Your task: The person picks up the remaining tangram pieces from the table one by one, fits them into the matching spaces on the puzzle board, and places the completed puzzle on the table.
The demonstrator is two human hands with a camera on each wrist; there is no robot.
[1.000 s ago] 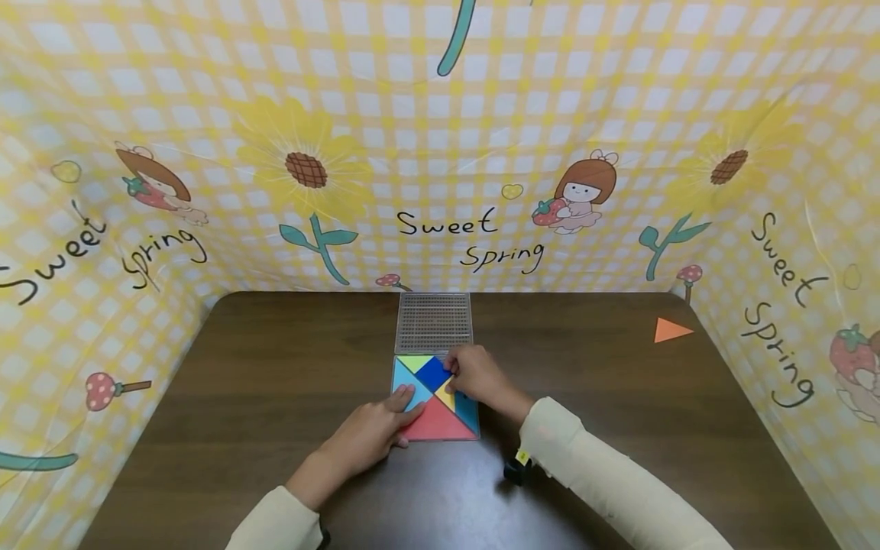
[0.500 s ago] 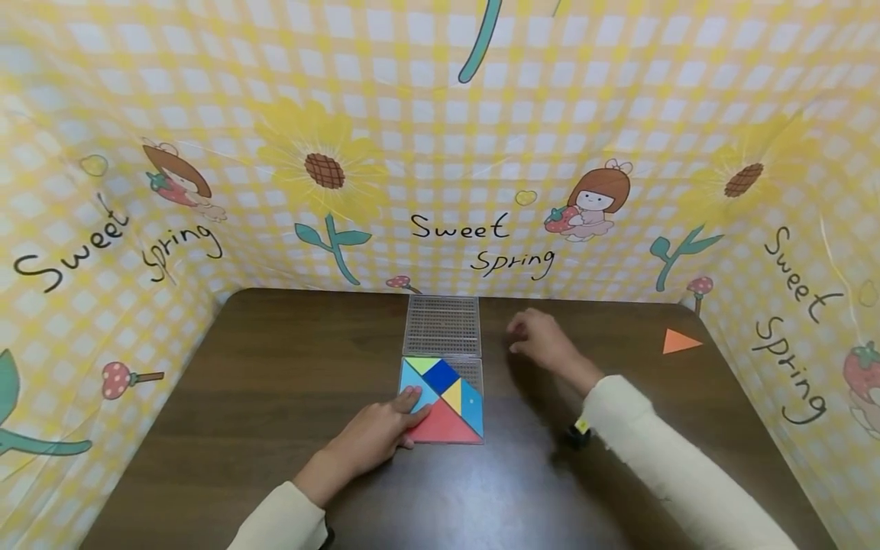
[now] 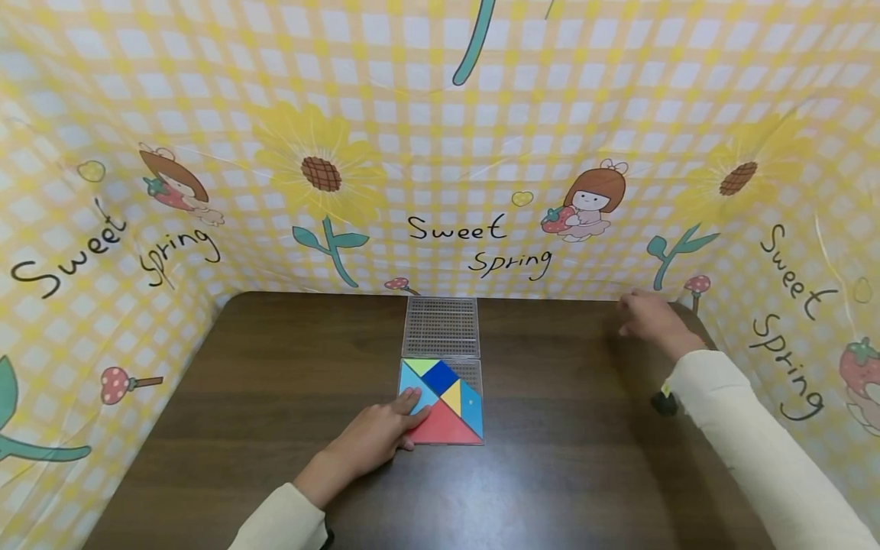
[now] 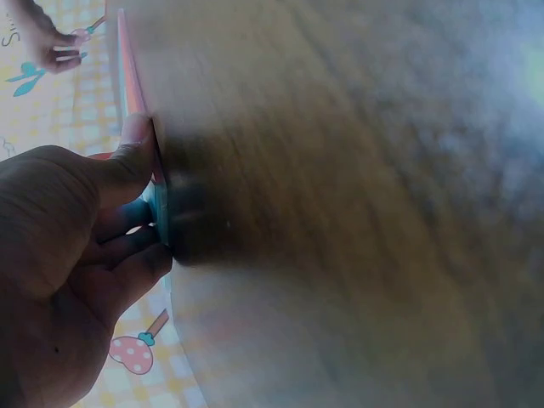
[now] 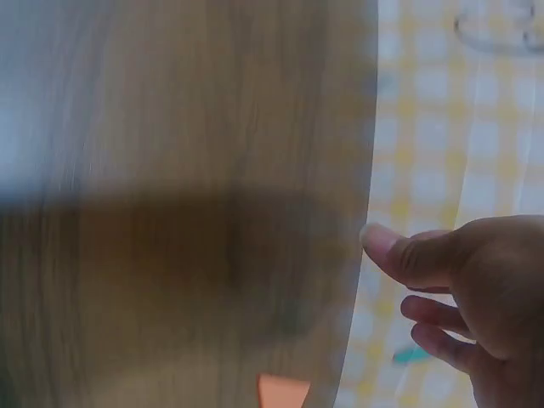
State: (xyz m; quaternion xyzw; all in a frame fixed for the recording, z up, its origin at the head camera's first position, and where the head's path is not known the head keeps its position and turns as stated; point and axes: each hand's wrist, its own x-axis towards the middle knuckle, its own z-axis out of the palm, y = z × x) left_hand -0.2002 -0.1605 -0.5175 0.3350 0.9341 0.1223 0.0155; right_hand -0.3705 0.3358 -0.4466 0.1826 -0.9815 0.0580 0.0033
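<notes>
My left hand holds the front left corner of a square tangram case. Two of its fingers lie over the pieces, and the thumb meets the near edge. In the case are a light blue triangle, a red triangle, a green triangle, a dark blue square, a yellow triangle and a blue piece. Over the table's far right, my right hand has loosely bent fingers with nothing in them. An orange triangle shows in the right wrist view; the right arm hides it from the head view.
Behind the tangram pieces lies the case's clear textured lid, opened flat. The case's back right corner shows bare grid. A checked yellow cloth stands along the back and sides of the brown table.
My right hand has left the blue piece and swung right across the table towards the orange triangle. The blue piece now sits lower, against the red triangle. My left hand stays put.
</notes>
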